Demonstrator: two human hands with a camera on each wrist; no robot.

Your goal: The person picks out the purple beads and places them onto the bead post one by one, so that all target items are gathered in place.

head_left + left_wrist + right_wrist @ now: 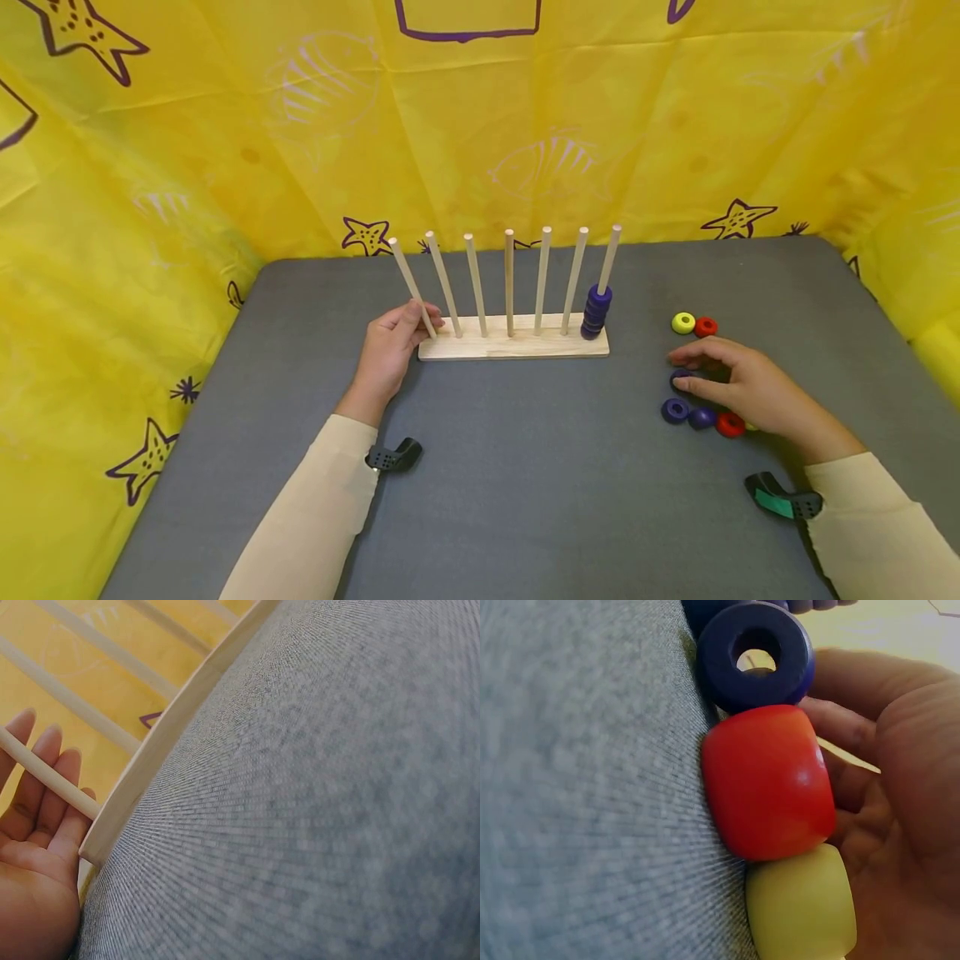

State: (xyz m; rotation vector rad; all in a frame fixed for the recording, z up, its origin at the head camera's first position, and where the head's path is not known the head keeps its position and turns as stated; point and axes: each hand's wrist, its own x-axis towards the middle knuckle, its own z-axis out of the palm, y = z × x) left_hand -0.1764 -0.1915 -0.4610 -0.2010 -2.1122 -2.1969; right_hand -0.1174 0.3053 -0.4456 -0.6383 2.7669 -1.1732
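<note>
A wooden rack with several upright pegs stands on the grey table. My left hand is at its left end, thumb and fingers around the leftmost peg; in the left wrist view the fingers lie behind that peg. Several dark blue ring beads are stacked on the rightmost peg. Over at the right, my right hand reaches over loose beads, its thumb tip at a dark blue bead on the table and its other fingers spread above it. The thumb partly hides this bead.
Nearer me lies a row with a blue ring bead, another blue bead, a red bead and a yellow bead. Beyond the right hand sit a yellow bead and a red bead. A yellow curtain borders the table.
</note>
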